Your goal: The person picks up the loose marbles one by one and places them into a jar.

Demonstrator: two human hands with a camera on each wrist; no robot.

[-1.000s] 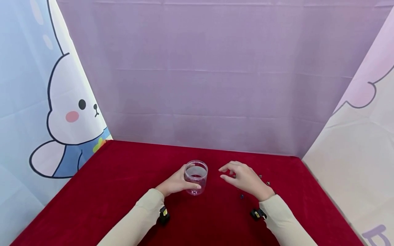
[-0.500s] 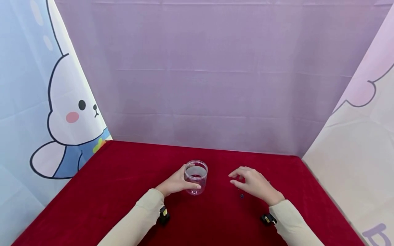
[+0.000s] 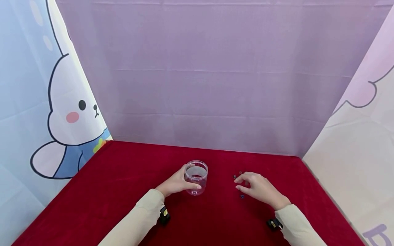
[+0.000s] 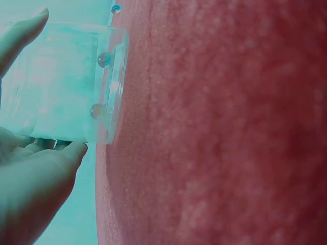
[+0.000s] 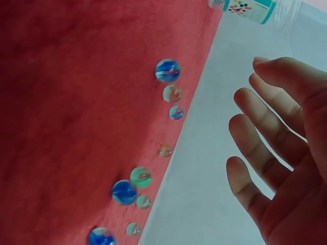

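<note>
Perhaps a makeshift booth: cloth backdrops [image 3: 191, 75] around red-covered table [image 3: 215, 218].

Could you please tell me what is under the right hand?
The right wrist view shows glass marbles, blue and green ones among them, on the red cloth below the right hand. From the head camera, the hand covers most; only a few show beside it.
</note>
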